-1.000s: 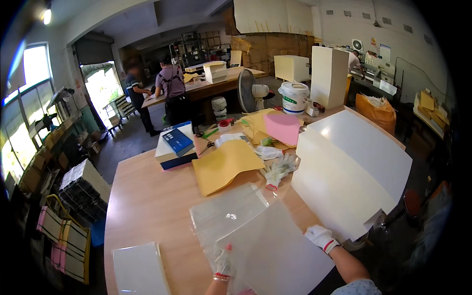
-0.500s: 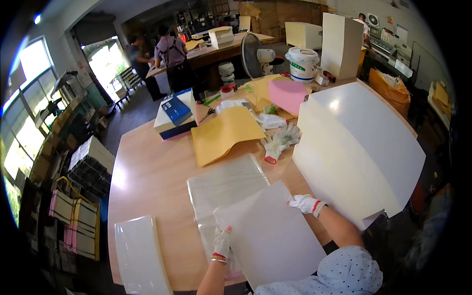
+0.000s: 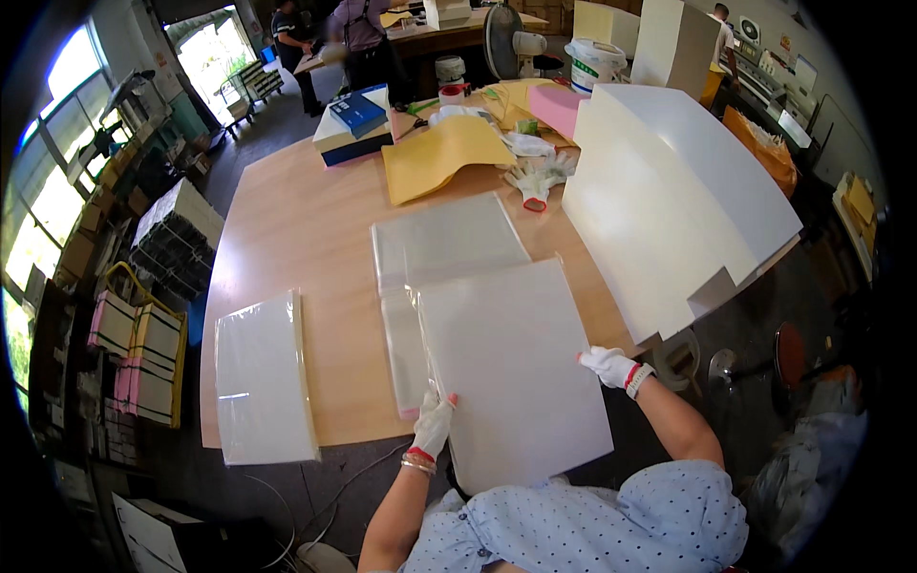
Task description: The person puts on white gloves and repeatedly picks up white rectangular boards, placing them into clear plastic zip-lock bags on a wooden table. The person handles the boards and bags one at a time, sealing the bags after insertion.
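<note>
A large white sheet (image 3: 516, 363) lies tilted over the near table edge, between my two white-gloved hands. My left hand (image 3: 435, 425) pinches its left edge together with the edge of a clear plastic sleeve; how far the sheet is inside the sleeve is hard to tell. My right hand (image 3: 608, 366) grips the sheet's right edge, thumb on top. Beneath and beyond it lies a stack of clear plastic sleeves (image 3: 449, 239). To the left, a plastic-wrapped white pack (image 3: 263, 382) rests at the table's near edge.
A tall stack of large white sheets (image 3: 659, 210) stands at the right of the table (image 3: 287, 210). Farther back are yellow paper (image 3: 444, 153), loose gloves (image 3: 537, 180), a blue book (image 3: 358, 113) on a box, and a white bucket (image 3: 594, 65). People work at a far table. A stool (image 3: 789, 353) stands right.
The view has tipped downward. The white sheet has turned straighter over the sleeves, and my right hand is now lower along its right edge. My left hand keeps its hold on the left edge.
</note>
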The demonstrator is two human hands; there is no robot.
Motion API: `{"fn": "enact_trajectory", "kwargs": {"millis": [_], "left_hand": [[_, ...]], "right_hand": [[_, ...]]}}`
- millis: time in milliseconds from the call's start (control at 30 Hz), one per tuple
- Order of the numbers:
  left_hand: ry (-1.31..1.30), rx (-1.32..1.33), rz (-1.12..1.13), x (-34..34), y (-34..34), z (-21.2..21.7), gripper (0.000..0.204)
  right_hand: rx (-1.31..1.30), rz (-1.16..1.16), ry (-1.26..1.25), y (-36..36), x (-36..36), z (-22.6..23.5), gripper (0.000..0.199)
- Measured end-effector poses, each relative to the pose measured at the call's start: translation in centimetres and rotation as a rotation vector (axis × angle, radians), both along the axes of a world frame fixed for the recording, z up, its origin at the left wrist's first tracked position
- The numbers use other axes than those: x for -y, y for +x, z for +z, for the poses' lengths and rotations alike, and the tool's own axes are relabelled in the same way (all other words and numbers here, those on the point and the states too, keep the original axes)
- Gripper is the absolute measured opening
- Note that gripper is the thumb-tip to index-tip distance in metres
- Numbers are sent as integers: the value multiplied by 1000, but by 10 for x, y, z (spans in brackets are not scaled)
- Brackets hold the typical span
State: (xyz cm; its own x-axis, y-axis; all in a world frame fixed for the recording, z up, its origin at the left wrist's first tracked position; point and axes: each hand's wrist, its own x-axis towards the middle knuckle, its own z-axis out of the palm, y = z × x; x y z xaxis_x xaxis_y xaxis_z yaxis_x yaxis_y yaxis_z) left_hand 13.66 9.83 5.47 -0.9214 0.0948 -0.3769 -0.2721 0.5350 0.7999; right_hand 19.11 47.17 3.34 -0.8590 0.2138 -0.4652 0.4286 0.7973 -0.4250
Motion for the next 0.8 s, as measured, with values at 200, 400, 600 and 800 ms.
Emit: {"fn": "enact_trajectory", "kwargs": {"millis": [200,400,600,800], "left_hand": [[149,214,41,20,1,-29,48],[173,115,-146,54,11,-56,51],[-27,249,-289,34,-2,87,72],[-518,255,-460,42,-7,50,39]], "right_hand": [[-100,262,-66,9,13,29,24],[117,155,-139,10,17,46,49],[216,323,-357,-6,-4,16,73],[47,351,89,8,14,28,41]]}}
